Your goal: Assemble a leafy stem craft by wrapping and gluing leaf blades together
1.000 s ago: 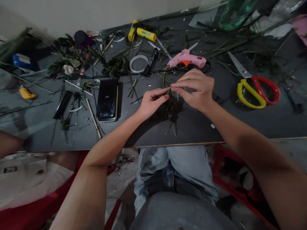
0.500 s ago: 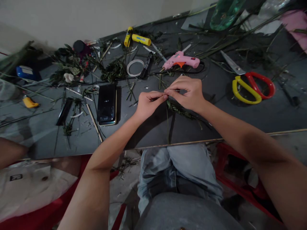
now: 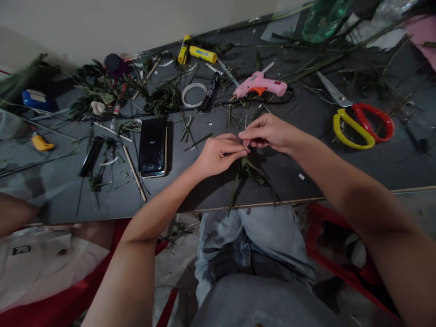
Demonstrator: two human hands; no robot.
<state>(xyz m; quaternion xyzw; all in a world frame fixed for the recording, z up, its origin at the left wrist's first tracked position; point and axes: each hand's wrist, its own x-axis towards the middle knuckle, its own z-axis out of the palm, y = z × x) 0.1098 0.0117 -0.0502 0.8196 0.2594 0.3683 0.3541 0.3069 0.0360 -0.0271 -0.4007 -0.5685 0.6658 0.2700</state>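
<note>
My left hand (image 3: 218, 155) and my right hand (image 3: 269, 132) meet fingertip to fingertip above the dark table (image 3: 306, 172). Both pinch a small green leafy sprig (image 3: 250, 172) at its top. Its leaves and a long thin blade hang down toward the table's near edge. A thin pale stick pokes up between the fingertips. Both hands are closed in a pinch.
A pink glue gun (image 3: 260, 85) lies just beyond the hands. Yellow and red scissors (image 3: 363, 125) sit at the right. A black phone (image 3: 152, 145) lies at the left. White wire coil (image 3: 193, 94), yellow tubes (image 3: 202, 54), green cuttings and sticks litter the far side.
Both hands have come a little nearer to me and lower. The sprig has swung, so its leaves now hang down and its long blade reaches the table edge.
</note>
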